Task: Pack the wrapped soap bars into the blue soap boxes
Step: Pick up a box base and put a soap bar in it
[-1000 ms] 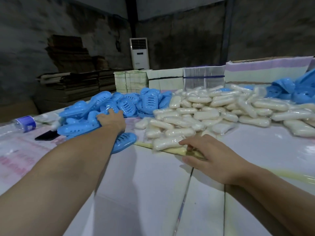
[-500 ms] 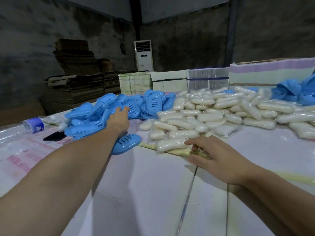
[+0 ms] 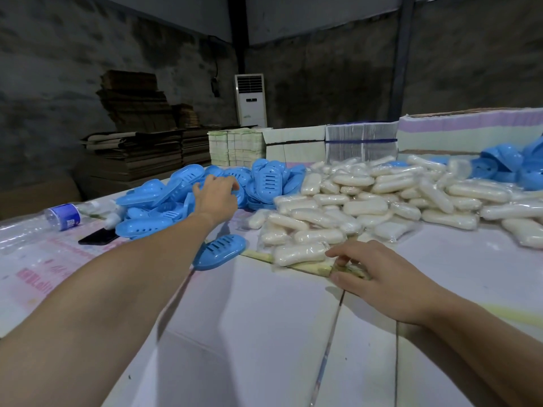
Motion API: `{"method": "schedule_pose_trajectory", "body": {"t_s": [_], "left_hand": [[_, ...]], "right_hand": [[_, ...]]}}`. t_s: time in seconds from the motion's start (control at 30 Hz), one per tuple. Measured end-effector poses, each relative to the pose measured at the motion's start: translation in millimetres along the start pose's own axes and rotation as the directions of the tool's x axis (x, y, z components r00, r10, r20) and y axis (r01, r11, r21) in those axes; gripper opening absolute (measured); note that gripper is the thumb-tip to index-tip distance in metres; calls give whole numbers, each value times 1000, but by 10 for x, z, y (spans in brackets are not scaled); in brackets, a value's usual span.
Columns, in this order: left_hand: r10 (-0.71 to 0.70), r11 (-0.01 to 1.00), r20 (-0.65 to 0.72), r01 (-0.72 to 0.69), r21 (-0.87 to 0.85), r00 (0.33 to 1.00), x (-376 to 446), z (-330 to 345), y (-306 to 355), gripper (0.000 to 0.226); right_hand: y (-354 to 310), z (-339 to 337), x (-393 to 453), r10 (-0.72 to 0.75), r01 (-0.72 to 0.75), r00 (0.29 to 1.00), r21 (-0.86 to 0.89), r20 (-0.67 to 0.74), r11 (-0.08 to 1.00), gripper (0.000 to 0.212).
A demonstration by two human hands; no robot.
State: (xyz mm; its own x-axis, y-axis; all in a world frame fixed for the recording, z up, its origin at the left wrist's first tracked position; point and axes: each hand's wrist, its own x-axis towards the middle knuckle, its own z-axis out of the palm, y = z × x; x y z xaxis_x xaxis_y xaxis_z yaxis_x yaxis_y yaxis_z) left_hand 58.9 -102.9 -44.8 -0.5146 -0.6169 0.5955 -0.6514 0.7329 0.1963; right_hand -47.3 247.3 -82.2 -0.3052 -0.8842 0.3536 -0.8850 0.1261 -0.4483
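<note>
a: where are the wrapped soap bars point(image 3: 364, 207)?

b: heaped in a wide white pile on the table point(image 3: 235, 333), spreading to the right. the nearest wrapped bar point(image 3: 299, 253) lies at the pile's front edge, partly over a yellowish strip point(image 3: 311, 267) on the tabletop.

a: and the blue soap boxes point(image 3: 205, 192)?

b: a loose heap just left of the soap pile, touching its edge at the back. one blue box point(image 3: 219, 251) lies apart from that heap, slots up, just left of the nearest wrapped bar. more blue box parts point(image 3: 511, 165) sit beyond the soap pile's far right end.

a: the left hand point(image 3: 216, 198)?

b: stretched out over the blue heap, left of the soap pile. its fingers are bent down onto the boxes, but i cannot tell whether they actually grip one.

a: the right hand point(image 3: 382, 277)?

b: at the soap pile's near edge, palm down on the table, fingers loosely extended. the fingertips point(image 3: 330, 254) touch or nearly touch the end of the nearest wrapped bar. it holds nothing.

a: anything else?

b: left of the soap pile, past the blue heap, lie a clear bottle with a blue label point(image 3: 63, 217) and a dark phone point(image 3: 98, 237). behind the soap pile stand stacks of flat cartons point(image 3: 296, 145), and further back a white floor air conditioner point(image 3: 250, 99).
</note>
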Motion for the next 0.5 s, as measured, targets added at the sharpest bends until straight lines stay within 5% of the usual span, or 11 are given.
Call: {"method": "schedule_pose_trajectory", "body": {"t_s": [0.17, 0.27, 0.37, 0.5], "left_hand": [[93, 914, -55, -107, -391, 994, -20, -156, 400, 26], [187, 798, -92, -206, -566, 978, -173, -322, 900, 28], [382, 661, -63, -321, -679, 922, -550, -440, 1473, 30], [662, 467, 70, -337, -817, 746, -1166, -476, 2107, 27]], "right_hand": [[-18, -9, 4, 34, -33, 999, 44, -12, 998, 35], [-30, -74, -3, 106, -84, 974, 118, -198, 990, 17], [36, -230, -36, 300, -176, 825, 286, -479, 942, 18], [203, -493, -113, 526, -257, 608, 480, -594, 839, 20]]}}
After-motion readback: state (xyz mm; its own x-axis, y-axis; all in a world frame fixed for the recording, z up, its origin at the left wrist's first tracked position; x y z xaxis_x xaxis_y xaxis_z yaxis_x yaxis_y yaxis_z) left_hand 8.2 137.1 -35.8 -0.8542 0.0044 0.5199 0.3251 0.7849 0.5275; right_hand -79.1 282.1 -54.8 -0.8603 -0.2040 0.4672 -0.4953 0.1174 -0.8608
